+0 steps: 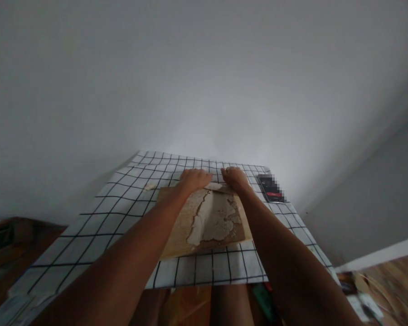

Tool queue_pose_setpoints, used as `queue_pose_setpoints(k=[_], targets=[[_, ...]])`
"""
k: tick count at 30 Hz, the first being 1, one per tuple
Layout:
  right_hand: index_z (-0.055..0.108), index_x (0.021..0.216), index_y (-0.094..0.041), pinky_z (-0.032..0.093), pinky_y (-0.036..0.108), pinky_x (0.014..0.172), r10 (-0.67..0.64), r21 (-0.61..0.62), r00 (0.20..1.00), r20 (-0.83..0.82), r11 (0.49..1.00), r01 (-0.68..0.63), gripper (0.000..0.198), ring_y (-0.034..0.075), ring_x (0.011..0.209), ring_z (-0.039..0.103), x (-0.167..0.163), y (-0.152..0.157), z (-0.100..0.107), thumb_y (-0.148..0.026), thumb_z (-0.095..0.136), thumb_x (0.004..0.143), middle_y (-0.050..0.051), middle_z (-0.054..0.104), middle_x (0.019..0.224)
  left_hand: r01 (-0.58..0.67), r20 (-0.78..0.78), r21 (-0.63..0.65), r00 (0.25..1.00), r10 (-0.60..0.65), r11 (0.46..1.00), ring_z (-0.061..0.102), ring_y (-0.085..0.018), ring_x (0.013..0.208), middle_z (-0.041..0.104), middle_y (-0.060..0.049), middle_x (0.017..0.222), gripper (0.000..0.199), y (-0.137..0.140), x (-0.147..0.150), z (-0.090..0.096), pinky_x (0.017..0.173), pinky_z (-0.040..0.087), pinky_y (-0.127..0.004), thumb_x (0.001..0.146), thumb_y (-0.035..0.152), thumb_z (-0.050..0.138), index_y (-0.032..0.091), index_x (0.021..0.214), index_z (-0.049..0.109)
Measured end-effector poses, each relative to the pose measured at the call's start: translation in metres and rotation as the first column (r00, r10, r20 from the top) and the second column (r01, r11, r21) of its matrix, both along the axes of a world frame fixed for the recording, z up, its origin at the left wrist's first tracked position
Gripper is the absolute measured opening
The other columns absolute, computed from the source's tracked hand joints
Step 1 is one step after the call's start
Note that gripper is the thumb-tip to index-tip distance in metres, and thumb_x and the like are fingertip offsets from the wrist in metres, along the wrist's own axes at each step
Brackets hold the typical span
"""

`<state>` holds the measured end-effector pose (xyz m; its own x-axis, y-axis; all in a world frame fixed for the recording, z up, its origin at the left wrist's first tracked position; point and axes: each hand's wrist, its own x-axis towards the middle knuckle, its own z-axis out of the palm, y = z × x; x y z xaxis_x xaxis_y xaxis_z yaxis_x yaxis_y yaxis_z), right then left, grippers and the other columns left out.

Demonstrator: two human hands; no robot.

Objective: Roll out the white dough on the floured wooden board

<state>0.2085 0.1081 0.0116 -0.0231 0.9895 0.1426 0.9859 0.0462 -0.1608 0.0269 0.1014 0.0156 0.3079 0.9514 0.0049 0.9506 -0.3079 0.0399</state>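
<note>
A wooden board (pixel 180 231) lies on the table, with a thin, flattened sheet of beige dough-like or clay-like material (pixel 216 219) on it. The sheet has ragged, cracked edges. My left hand (pixel 195 177) is at the board's far edge, its fingers curled and closed. Close by on the right, my right hand (pixel 235 176) is closed in a similar way at the far right corner. Between the wrists, a pale strip or roll (pixel 219 186) lies across the board's far end; I cannot tell what it is. What the fingers hold, if anything, is hidden.
A white cloth with a black grid (pixel 115 206) covers the table. A phone (pixel 271 188) lies right of the board, and a small pale scrap (pixel 150 186) left of it. A wall (pixel 204 90) rises behind. Assorted items (pixel 360 294) sit on the floor at lower right.
</note>
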Motion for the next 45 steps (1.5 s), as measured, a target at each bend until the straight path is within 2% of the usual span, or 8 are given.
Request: queue_pose_setpoints(k=[5,8,12,17,21,25,33,45], targets=[[0.069,0.118,-0.012,0.047,0.044,0.096,-0.119,-0.001,0.991,-0.054,0.993,0.119,0.042,0.032,0.118,0.061,-0.001,-0.02,0.0,-0.039,0.043,0.098,0.019,0.066,0.127,0.003,0.027,0.229,1.0,-0.01,0.974,0.061,-0.034,0.116,0.069,-0.019,0.12,0.036,-0.024,-0.002,-0.005,0.096,0.046,-0.054,0.101,0.035,0.04,0.017,0.113,0.069],[0.068,0.12,-0.013,0.046,0.05,0.098,-0.135,-0.018,0.989,-0.068,0.991,0.134,0.043,0.034,0.12,0.06,-0.003,-0.031,0.0,-0.038,0.044,0.096,0.019,0.065,0.127,-0.006,0.051,0.3,0.999,-0.01,0.954,0.062,-0.033,0.111,0.068,-0.019,0.118,0.034,-0.04,-0.005,-0.007,0.094,0.046,-0.054,0.1,0.031,0.041,0.015,0.112,0.069],[0.069,0.12,-0.015,0.046,0.053,0.096,-0.091,-0.039,0.993,-0.074,0.995,0.088,0.043,0.034,0.118,0.061,-0.009,-0.049,0.001,-0.038,0.04,0.097,0.018,0.067,0.125,-0.003,0.104,0.274,0.994,-0.026,0.962,0.061,-0.031,0.112,0.071,-0.015,0.115,0.032,-0.057,-0.009,-0.008,0.103,0.039,-0.059,0.1,0.031,0.042,0.018,0.104,0.072],[0.071,0.115,-0.018,0.044,0.053,0.096,-0.066,0.047,0.998,-0.024,0.997,0.067,0.041,0.033,0.117,0.06,-0.017,-0.086,0.002,-0.035,0.037,0.101,0.017,0.069,0.121,-0.021,0.188,0.283,0.982,-0.034,0.959,0.058,-0.034,0.117,0.074,-0.011,0.117,0.036,-0.077,-0.016,-0.013,0.111,0.024,-0.068,0.102,0.04,0.042,0.025,0.104,0.075],[0.072,0.112,-0.02,0.045,0.044,0.091,0.02,0.134,1.0,0.012,0.991,-0.021,0.037,0.031,0.115,0.061,-0.023,-0.119,0.002,-0.033,0.038,0.103,0.015,0.07,0.12,-0.021,0.231,0.335,0.971,-0.06,0.942,0.055,-0.032,0.124,0.07,-0.006,0.13,0.037,-0.102,-0.024,-0.018,0.111,0.029,-0.062,0.103,0.042,0.039,0.03,0.117,0.071],[0.073,0.107,-0.019,0.042,0.044,0.094,0.04,0.224,0.999,-0.004,0.974,-0.038,0.04,0.029,0.111,0.064,-0.03,-0.144,-0.003,-0.032,0.035,0.105,0.013,0.072,0.117,-0.036,0.232,0.398,0.971,-0.062,0.917,0.057,-0.028,0.122,0.07,-0.006,0.128,0.036,-0.134,-0.029,-0.015,0.109,0.035,-0.052,0.103,0.04,0.04,0.029,0.116,0.071],[0.072,0.11,-0.027,0.023,0.05,0.112,0.057,0.349,0.991,-0.117,0.937,-0.012,0.037,0.025,0.117,0.061,-0.035,-0.175,-0.024,-0.038,0.037,0.106,0.006,0.07,0.128,-0.072,0.239,0.428,0.97,-0.036,0.901,0.056,-0.032,0.125,0.07,-0.008,0.128,0.035,-0.165,-0.034,-0.02,0.115,0.026,-0.062,0.101,0.044,0.042,0.028,0.116,0.07],[0.067,0.117,-0.026,0.02,0.047,0.114,0.089,0.403,0.988,-0.123,0.915,-0.032,0.036,0.024,0.12,0.057,-0.035,-0.219,-0.027,-0.041,0.037,0.107,0.006,0.069,0.128,-0.063,0.203,0.489,0.978,-0.043,0.87,0.061,-0.031,0.117,0.073,-0.009,0.118,0.033,-0.209,-0.033,-0.013,0.111,0.032,-0.056,0.102,0.038,0.04,0.026,0.112,0.069]])
